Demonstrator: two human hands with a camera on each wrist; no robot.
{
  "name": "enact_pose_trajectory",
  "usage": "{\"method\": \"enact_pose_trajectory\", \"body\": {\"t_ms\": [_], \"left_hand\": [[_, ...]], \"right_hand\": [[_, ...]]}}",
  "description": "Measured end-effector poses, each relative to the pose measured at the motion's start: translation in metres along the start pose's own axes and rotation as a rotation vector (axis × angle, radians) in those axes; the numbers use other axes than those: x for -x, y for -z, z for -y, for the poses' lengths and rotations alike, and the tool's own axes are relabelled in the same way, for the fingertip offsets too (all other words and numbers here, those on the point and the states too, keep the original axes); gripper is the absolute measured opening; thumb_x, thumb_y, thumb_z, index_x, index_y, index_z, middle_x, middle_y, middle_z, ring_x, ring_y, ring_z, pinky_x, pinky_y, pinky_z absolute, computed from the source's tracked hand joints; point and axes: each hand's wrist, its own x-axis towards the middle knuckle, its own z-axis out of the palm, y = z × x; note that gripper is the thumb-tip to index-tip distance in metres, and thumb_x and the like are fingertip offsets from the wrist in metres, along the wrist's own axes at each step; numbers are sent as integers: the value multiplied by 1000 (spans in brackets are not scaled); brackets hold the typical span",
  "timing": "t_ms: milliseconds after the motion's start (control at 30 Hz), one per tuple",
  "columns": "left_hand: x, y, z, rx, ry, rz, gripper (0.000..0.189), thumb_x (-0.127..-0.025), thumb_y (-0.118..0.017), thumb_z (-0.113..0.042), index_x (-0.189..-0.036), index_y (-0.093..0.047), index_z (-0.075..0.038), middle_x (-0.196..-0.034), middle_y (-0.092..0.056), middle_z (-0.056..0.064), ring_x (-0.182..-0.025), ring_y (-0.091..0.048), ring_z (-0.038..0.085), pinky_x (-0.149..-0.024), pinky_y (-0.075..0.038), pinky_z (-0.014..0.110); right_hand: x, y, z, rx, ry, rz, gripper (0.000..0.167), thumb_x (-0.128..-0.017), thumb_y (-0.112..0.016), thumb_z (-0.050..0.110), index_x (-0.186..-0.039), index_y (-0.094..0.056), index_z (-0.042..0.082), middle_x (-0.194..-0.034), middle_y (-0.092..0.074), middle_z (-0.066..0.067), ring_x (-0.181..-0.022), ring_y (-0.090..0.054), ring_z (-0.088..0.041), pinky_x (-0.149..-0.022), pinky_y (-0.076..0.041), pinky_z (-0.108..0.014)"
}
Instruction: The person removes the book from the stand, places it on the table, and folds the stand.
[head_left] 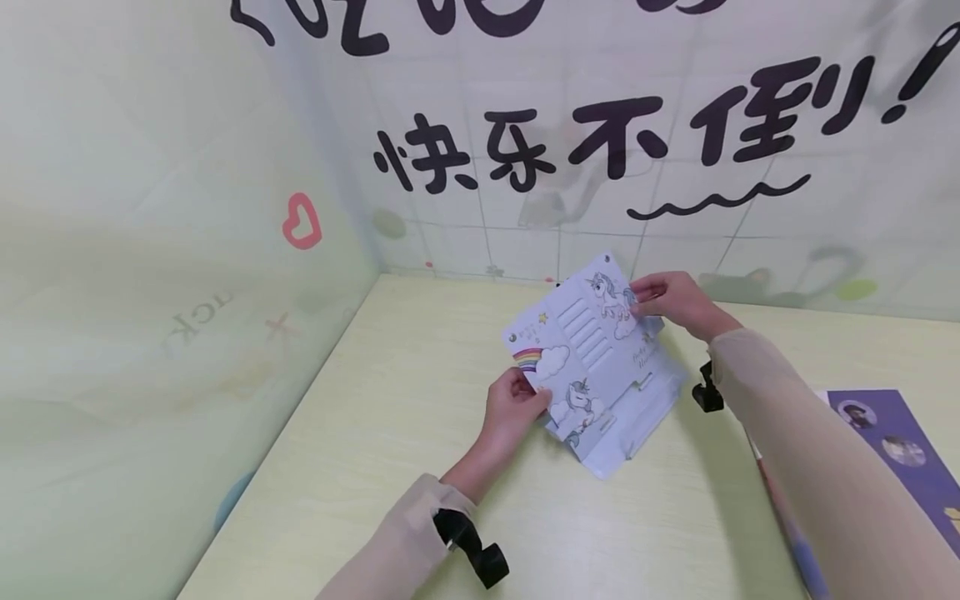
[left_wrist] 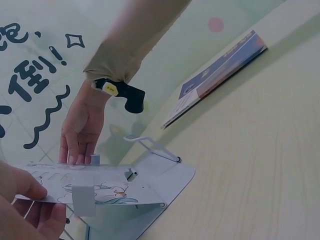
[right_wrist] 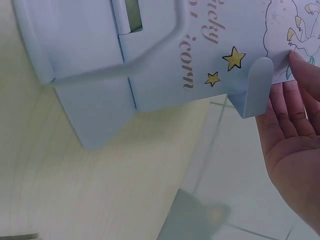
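Head view, unicorn bookstand (head_left: 609,363) tilted, held by left hand (head_left: 512,406) and right hand (head_left: 681,303)

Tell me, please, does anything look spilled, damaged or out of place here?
Nothing stands out: I see no spill or clear damage. The stand is turned askew to the table, but the left hand and right hand grip it, so this seems ordinary.
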Motion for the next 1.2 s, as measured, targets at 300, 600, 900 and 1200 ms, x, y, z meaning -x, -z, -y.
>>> {"method": "enact_pose_trajectory", "body": {"t_ms": [300,600,900,1200], "left_hand": [[12,-8,-2,26,13,58,32,-79,-61,3,-110,-51,8,-87,-57,11,-72,-54,13,-64,-52,26],[15,-9,-1,21,15,84,34,-80,-60,3,-112,-50,5,-91,-57,11,-74,-54,15,-65,-52,25],[11,-9,1,1,28,85,34,-79,-60,3,-111,-50,5,-90,-55,10,-75,-54,15,-64,-51,24],[9,-8,1,15,50,104,39,-80,-61,3,-116,-48,3,-93,-56,12,-77,-55,16,-66,-52,26]], "right_hand": [[-6,0,3,26,18,48,45,-83,-64,4,-123,-50,-10,-108,-57,-21,-88,-54,-16,-78,-43,-23],[-6,-2,6,29,27,56,44,-83,-64,5,-123,-50,-9,-111,-56,-23,-93,-55,-22,-87,-41,-32],[7,9,11,87,80,52,43,-85,-64,9,-123,-52,-7,-109,-60,-22,-91,-57,-13,-86,-44,-31],[48,22,11,195,113,110,34,-84,-66,10,-112,-59,-9,-92,-66,-12,-80,-59,-12,-71,-48,-23]]}}
